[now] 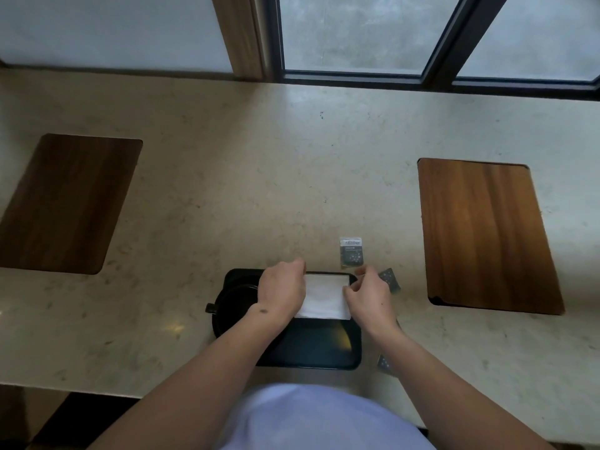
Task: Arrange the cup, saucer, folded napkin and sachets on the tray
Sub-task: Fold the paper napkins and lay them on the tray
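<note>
A black tray point(324, 349) lies on the counter just in front of me. A white folded napkin point(326, 297) lies across its far half. My left hand point(282, 290) rests on the napkin's left side, fingers curled at its far left corner. My right hand point(368, 295) pinches the napkin's right edge. A black cup on a black saucer point(232, 303) sits at the tray's left, partly under my left wrist. One dark sachet point(351, 252) lies beyond the tray, another sachet point(390, 279) by my right hand, a third sachet point(386, 363) under my right forearm.
Two wooden boards are set into the beige stone counter, one board point(68, 203) at the left and one board point(483, 232) at the right. A window with dark frames point(435, 73) runs along the far edge. The counter's near edge point(65, 386) drops away at lower left.
</note>
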